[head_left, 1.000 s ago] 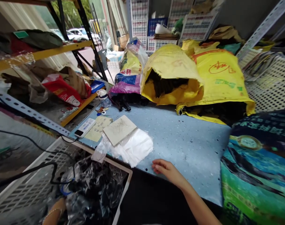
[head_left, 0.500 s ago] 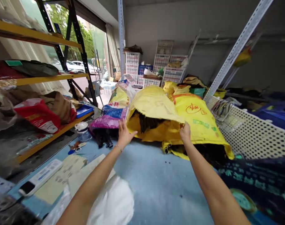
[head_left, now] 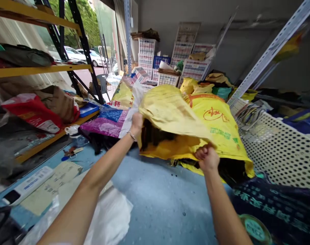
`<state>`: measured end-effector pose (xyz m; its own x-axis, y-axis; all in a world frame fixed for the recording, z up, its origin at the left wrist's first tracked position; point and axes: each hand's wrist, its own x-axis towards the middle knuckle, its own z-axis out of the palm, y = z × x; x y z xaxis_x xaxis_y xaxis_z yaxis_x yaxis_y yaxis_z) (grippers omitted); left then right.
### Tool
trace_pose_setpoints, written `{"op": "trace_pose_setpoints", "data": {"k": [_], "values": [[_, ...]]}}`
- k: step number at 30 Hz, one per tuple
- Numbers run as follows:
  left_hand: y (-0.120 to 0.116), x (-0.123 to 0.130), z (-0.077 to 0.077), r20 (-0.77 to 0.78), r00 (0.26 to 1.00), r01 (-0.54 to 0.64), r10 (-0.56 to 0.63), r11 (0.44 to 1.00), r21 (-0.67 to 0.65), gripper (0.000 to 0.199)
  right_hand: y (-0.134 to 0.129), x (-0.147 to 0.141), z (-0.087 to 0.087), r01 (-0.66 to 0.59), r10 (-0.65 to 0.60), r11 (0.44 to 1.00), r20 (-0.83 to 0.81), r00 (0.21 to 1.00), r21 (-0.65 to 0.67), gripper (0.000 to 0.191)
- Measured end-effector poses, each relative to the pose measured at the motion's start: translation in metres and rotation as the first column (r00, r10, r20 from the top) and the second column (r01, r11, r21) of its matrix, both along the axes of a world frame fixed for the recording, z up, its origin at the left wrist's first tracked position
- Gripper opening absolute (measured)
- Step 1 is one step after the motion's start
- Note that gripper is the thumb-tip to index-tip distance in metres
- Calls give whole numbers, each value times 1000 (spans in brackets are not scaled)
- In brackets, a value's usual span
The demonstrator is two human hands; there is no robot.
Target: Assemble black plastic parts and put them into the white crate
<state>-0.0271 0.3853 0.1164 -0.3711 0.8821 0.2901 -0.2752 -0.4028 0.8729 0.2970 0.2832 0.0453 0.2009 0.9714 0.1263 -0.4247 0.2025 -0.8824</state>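
Observation:
A yellow woven sack (head_left: 170, 112) lies on the blue table (head_left: 155, 197), its mouth facing me and gaping. Dark contents show inside, too shadowed to name. My left hand (head_left: 136, 125) is closed on the sack's left edge, beside a white strip of another bag. At the right corner of the mouth, my right hand (head_left: 208, 157) grips the rim in a fist. To the left rests a purple and blue printed sack (head_left: 103, 122) with black items poking out. A brighter yellow sack (head_left: 213, 126) with red print lies to the right, its open end dark.
A perforated cream basket (head_left: 279, 149) and a dark printed bag (head_left: 277, 207) stand at the right. Keys (head_left: 70, 153), a power strip (head_left: 29, 185) and white sheeting (head_left: 111, 207) lie at the left. Shelving with yellow beams (head_left: 42, 70) rises beyond; white crates (head_left: 195, 69) are stacked behind.
My left hand has gone from spread fingers to a closed grip, higher on the sack's left edge. My right hand has pulled its corner lower and to the right, and the mouth gapes wider.

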Motion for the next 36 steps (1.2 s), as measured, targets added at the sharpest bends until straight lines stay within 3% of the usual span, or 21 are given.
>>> {"op": "trace_pose_setpoints", "data": {"k": [3, 8, 10, 13, 15, 17, 19, 22, 24, 26, 28, 29, 31, 34, 36], "values": [[-37, 5, -12, -144, 985, 96, -97, 995, -16, 16, -5, 19, 3, 38, -38, 999, -31, 999, -12, 44], [-81, -30, -24, -305, 949, 79, -85, 996, -31, 24, -28, -1, 11, -51, 46, 998, 121, 992, 40, 41], [-85, -40, -28, -376, 923, 80, -80, 997, -16, 28, -32, -1, 7, 18, -23, 999, 165, 986, 35, 43], [-87, -34, -39, -403, 913, 72, -66, 997, 1, 32, -36, 12, -14, 204, -205, 979, 227, 952, 26, 38], [-92, -25, -53, -426, 904, 36, -36, 999, -8, 32, -45, 18, -36, 365, -364, 929, 324, 873, 60, 29], [-103, -17, -72, -479, 878, 4, -22, 999, -38, 32, -63, 15, -59, 523, -526, 840, 459, 716, 146, 43], [-121, -11, -93, -528, 849, -29, -11, 997, -67, 38, -85, 0, -81, 545, -560, 806, 597, 574, 232, 55], [-157, -2, -126, -528, 849, -76, 30, 995, -65, 64, -114, -41, -104, 307, -365, 922, 790, 492, 234, 44], [-183, 7, -146, -487, 872, -101, 50, 992, -79, 74, -123, -71, -114, 143, -201, 977, 906, 372, 158, 46], [-211, 18, -164, -442, 896, -108, 32, 983, -149, 76, -126, -96, -119, 114, -84, 992, 976, 199, 62, 55], [-239, 27, -180, -393, 919, -79, -27, 965, -250, 74, -125, -110, -122, 190, -7, 982, 996, 88, -10, 62], [-253, 29, -187, -364, 929, -50, -65, 953, -299, 73, -125, -112, -122, 233, 21, 972, 996, 81, -39, 62], [-280, 30, -198, -294, 944, 26, -148, 924, -381, 67, -128, -104, -120, 277, 78, 953, 985, 155, -119, 61], [-314, 27, -207, -193, 949, 138, -250, 879, -456, 55, -143, -77, -116, 238, 178, 938, 939, 296, -253, 51], [-332, 30, -207, -132, 922, 259, -363, 835, -486, 46, -163, -62, -111, 207, 224, 930, 915, 336, -303, 40]]}}
